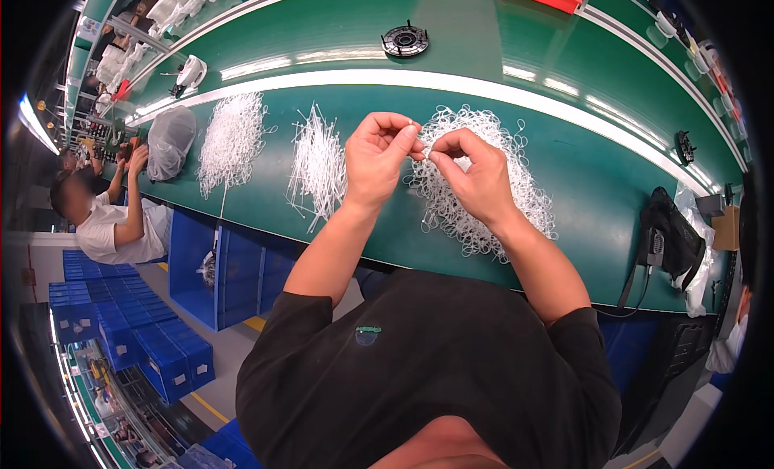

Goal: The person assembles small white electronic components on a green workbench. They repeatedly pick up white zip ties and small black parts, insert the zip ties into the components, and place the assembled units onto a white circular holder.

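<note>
My left hand (373,164) and my right hand (481,181) meet over the green table, both with fingers pinched. Between the fingertips is a small piece of a thin white cable tie (426,150), mostly hidden by the fingers. Below and behind my right hand spreads a large pile of white ties bent into loops (520,191). Just left of my left hand lies a smaller pile of straight white ties (316,166). Further left sits another heap of white ties (231,142), its pieces too fine to tell apart.
A clear plastic bag (172,142) lies at the table's left, near a seated co-worker (121,223). Beyond the white rail, a round black part (405,41) rests on the green belt. At right are a black mesh bag (673,235) and a cable. Blue bins (193,267) stand below left.
</note>
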`<action>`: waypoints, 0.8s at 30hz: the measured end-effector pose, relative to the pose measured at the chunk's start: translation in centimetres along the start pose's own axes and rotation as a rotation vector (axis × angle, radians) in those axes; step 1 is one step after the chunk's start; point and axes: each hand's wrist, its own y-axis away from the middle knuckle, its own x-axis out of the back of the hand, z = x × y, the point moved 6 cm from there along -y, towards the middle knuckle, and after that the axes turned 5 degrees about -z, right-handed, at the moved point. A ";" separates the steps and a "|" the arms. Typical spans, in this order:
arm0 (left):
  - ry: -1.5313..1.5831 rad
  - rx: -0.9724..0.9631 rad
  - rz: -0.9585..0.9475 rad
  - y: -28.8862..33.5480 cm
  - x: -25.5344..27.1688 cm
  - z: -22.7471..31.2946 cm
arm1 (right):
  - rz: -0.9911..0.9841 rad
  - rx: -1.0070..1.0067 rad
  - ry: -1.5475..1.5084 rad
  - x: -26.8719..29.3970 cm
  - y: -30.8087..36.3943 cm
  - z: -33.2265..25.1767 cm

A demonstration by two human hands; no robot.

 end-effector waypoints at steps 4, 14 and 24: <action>-0.061 0.067 -0.024 0.7 -0.7 -0.8 | 0.145 0.018 -0.011 1.1 -0.2 -0.5; 0.056 0.109 -0.011 0.8 -0.9 -1.6 | 0.106 0.045 0.073 0.6 0.0 -0.6; -0.030 0.118 -0.059 1.1 -1.3 -1.7 | 0.084 0.031 0.068 0.6 -0.1 -0.5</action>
